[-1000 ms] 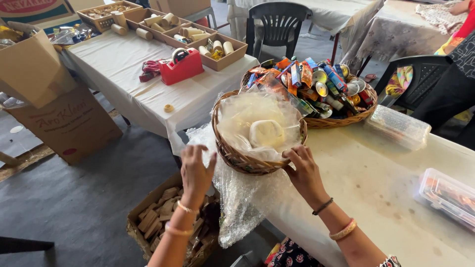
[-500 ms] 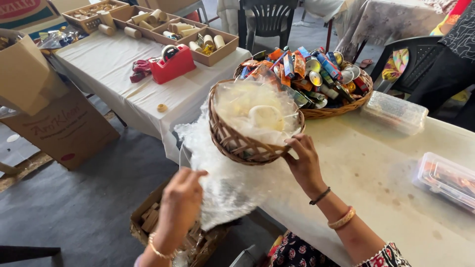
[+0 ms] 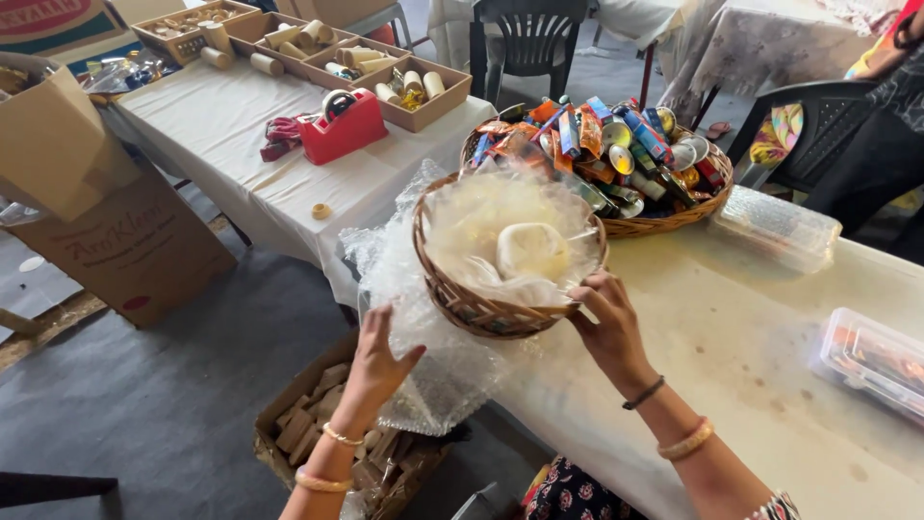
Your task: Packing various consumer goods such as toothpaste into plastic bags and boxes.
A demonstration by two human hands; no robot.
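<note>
Wicker basket (image 3: 481,310) is tilting while your right hand (image 3: 608,323) is gripping its rim. Your left hand (image 3: 377,364), fingers spread, is pressing the bubble wrap (image 3: 438,380).

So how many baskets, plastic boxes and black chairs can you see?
Baskets: 2, the near basket and the far basket.
Plastic boxes: 2, one at, one at.
Black chairs: 2, one at, one at.
Total: 6

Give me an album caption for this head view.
Right hand tilts a basket while left hand lifts clear wrap.
</note>
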